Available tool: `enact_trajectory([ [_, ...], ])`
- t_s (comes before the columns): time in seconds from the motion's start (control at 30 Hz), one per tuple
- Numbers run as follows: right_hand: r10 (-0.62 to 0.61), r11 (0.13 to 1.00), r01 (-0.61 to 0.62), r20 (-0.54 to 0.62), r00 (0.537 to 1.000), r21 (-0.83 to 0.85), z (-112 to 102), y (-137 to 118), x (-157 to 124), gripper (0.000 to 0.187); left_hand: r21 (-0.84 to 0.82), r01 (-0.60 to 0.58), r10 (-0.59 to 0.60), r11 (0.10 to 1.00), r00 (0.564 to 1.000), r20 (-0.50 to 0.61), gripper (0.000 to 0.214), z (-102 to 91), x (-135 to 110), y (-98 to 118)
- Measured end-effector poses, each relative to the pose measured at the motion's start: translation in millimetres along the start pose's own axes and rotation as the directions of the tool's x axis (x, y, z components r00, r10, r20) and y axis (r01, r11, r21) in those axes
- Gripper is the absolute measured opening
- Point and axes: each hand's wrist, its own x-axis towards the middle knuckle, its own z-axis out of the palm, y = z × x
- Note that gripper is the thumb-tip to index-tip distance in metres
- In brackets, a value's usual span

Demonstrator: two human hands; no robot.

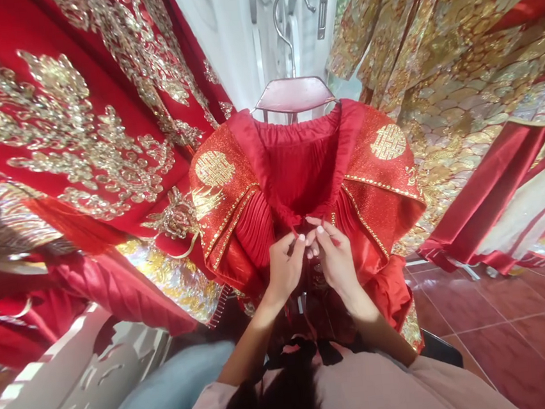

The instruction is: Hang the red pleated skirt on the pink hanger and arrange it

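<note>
A red costume top (244,233) with gold round emblems and gold-edged shoulder flaps hangs in front of me on a hanger (296,94). At the front of its gathered neckline, my left hand (286,264) and my right hand (333,256) meet, fingertips nearly touching. My left hand pinches a thin red drawstring (295,229) between thumb and forefinger. The right hand's fingers are also closed in a pinch at the neckline's edge, close to the string. What lies between those right fingertips is too small to make out for sure.
A red cloth with gold sequin embroidery (66,121) hangs at the left, and a gold scale-patterned garment (464,89) at the right. The hanger's hook is at a white door or gate (237,34). A white carved panel (118,361) stands lower left; red floor tiles (514,310) lie lower right.
</note>
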Motion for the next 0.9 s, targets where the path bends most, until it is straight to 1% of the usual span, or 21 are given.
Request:
enact_trajectory([
  [0.07,-0.026,0.994,0.027,0.014,1.0,-0.105,-6.6,0.0,-2.0,0.029,0.054,-0.011,0.012,0.998,1.0,-0.025,0.031,-2.0,0.4,0.9],
  [0.13,-0.049,0.96,0.053,0.023,0.999,-0.276,-13.1,-5.0,-4.5,0.034,0.103,-0.032,0.039,0.994,0.997,-0.066,0.022,-5.4,1.8,5.6],
  [0.17,-0.069,0.926,0.074,0.027,0.997,-0.37,-15.4,-10.3,-5.1,0.034,0.121,-0.051,0.062,0.991,0.994,-0.089,0.016,-7.6,3.5,10.5],
  [0.2,-0.093,0.886,0.099,0.036,0.995,-0.452,-16.9,-17.9,-4.6,0.034,0.139,-0.078,0.094,0.987,0.99,-0.107,0.016,-10.2,6.5,17.4],
  [0.23,-0.115,0.853,0.126,0.053,0.992,-0.507,-17.3,-27.9,-2.6,0.033,0.155,-0.111,0.13,0.982,0.984,-0.12,0.021,-13.2,11.0,26.6],
  [0.27,-0.125,0.836,0.151,0.086,0.988,-0.528,-16.9,-40.3,1.2,0.032,0.169,-0.147,0.169,0.975,0.978,-0.121,0.025,-16.4,17.0,37.8],
  [0.3,-0.113,0.842,0.164,0.129,0.985,-0.515,-15.7,-54.7,7.0,0.032,0.178,-0.184,0.205,0.967,0.973,-0.105,0.028,-20.1,24.6,50.7],
  [0.33,-0.079,0.867,0.155,0.177,0.981,-0.474,-14.4,-70.7,14.8,0.031,0.182,-0.219,0.236,0.959,0.969,-0.079,0.029,-24.4,33.4,64.7],
  [0.37,-0.025,0.899,0.121,0.226,0.974,-0.422,-13.6,-87.7,24.3,0.03,0.177,-0.247,0.258,0.953,0.965,-0.043,0.029,-29.6,43.1,79.3],
  [0.43,0.11,0.94,-0.003,0.293,0.95,-0.342,-16.7,-121.5,47.1,0.023,0.184,-0.281,0.282,0.942,0.959,0.022,0.03,-44.4,63.1,106.3],
  [0.47,0.163,0.944,-0.062,0.297,0.941,-0.323,-22.2,-136.7,59.2,0.017,0.206,-0.297,0.298,0.932,0.954,0.03,0.029,-54.5,72.4,117.1],
  [0.5,0.191,0.945,-0.099,0.282,0.94,-0.313,-30.7,-149.9,71.1,0.011,0.232,-0.315,0.322,0.92,0.947,0.007,0.029,-66.4,80.9,125.4],
  [0.53,0.193,0.945,-0.109,0.256,0.947,-0.309,-42.3,-160.5,82.4,0.008,0.259,-0.329,0.348,0.908,0.937,-0.032,0.029,-79.3,88.3,130.7],
  [0.6,0.134,0.944,-0.066,0.193,0.972,-0.322,-71.2,-172.8,101.6,0.015,0.289,-0.333,0.385,0.898,0.911,-0.147,0.035,-105.1,99.2,133.4],
  [0.63,0.099,0.936,-0.031,0.178,0.979,-0.35,-85.8,-174.3,109.2,0.02,0.286,-0.314,0.376,0.905,0.905,-0.198,0.04,-115.7,102.6,131.9],
  [0.7,0.006,0.899,0.074,0.181,0.984,-0.432,-107.0,-169.6,120.2,0.027,0.239,-0.24,0.3,0.941,0.918,-0.26,0.05,-128.4,105.3,127.8],
  [0.73,-0.064,0.869,0.151,0.195,0.979,-0.472,-111.0,-165.0,123.3,0.029,0.197,-0.194,0.242,0.961,0.934,-0.263,0.052,-130.2,104.7,126.7],
  [0.77,-0.156,0.83,0.245,0.213,0.965,-0.501,-109.9,-159.8,124.5,0.031,0.147,-0.147,0.18,0.978,0.953,-0.243,0.05,-129.7,103.2,126.8],
  [0.8,-0.262,0.782,0.349,0.235,0.936,-0.516,-103.8,-155.0,124.0,0.031,0.097,-0.104,0.121,0.99,0.973,-0.199,0.044,-127.7,100.9,127.9],
  [0.87,-0.449,0.677,0.534,0.291,0.845,-0.507,-80.3,-147.5,117.7,0.036,0.041,-0.053,0.056,0.998,0.995,-0.084,0.03,-123.7,95.6,131.7],
  [0.9,-0.517,0.626,0.606,0.32,0.794,-0.491,-65.6,-145.1,112.8,0.039,0.059,-0.042,0.043,0.997,0.999,-0.017,0.03,-123.2,93.0,133.2],
])
